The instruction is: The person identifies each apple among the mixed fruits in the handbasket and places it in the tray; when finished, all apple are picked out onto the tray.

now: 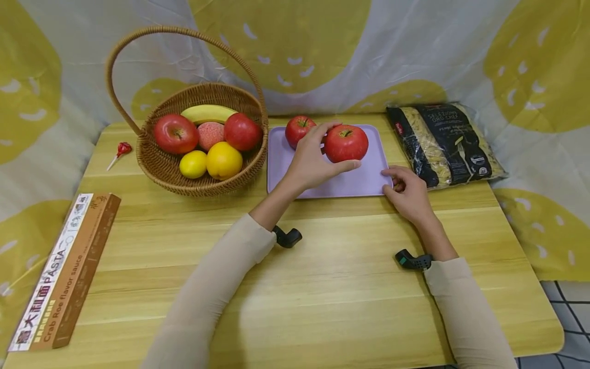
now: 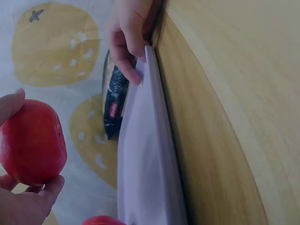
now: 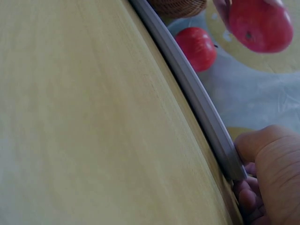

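Note:
My left hand (image 1: 311, 159) grips a large red apple (image 1: 346, 143), thumb on one side and fingers on the other. In both wrist views this apple (image 2: 33, 143) hangs above the purple tray (image 1: 332, 184), clear of it. A smaller red apple (image 1: 298, 130) sits at the tray's back left; the right wrist view shows this apple (image 3: 196, 48) behind the tray edge. At the tray's front right corner my right hand (image 1: 410, 195) pinches the rim between thumb and fingers, some fingers curled under it in the right wrist view.
Left of the tray stands a wicker basket (image 1: 203, 190) with a tall handle, holding apples, a banana, a lemon and other fruit. A pasta bag (image 1: 449, 143) lies to the right. A red lollipop (image 1: 123, 149) and a long pasta box (image 1: 69, 266) lie at the left.

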`<act>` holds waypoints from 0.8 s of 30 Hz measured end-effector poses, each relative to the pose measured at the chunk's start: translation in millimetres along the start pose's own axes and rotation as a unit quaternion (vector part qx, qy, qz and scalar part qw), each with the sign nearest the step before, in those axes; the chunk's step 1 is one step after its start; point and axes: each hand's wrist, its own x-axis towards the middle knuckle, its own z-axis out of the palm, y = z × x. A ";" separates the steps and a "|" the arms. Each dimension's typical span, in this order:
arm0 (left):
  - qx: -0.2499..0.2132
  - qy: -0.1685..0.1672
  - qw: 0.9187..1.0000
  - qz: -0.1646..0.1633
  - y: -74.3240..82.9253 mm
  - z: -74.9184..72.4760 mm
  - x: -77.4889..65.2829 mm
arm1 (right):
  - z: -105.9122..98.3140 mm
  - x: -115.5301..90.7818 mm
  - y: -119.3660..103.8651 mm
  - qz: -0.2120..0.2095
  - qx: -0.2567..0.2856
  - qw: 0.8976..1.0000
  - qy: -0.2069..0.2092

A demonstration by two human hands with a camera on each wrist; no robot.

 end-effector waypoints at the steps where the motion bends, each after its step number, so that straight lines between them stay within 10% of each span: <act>1: 0.003 0.002 1.000 -0.004 -1.3 2.2 3.0 | 0.0 0.2 0.2 0.003 -0.001 1.000 -0.001; 24: -0.011 0.033 0.997 -0.068 -48.6 53.2 52.6 | -0.1 1.4 1.6 0.006 0.008 1.000 -0.004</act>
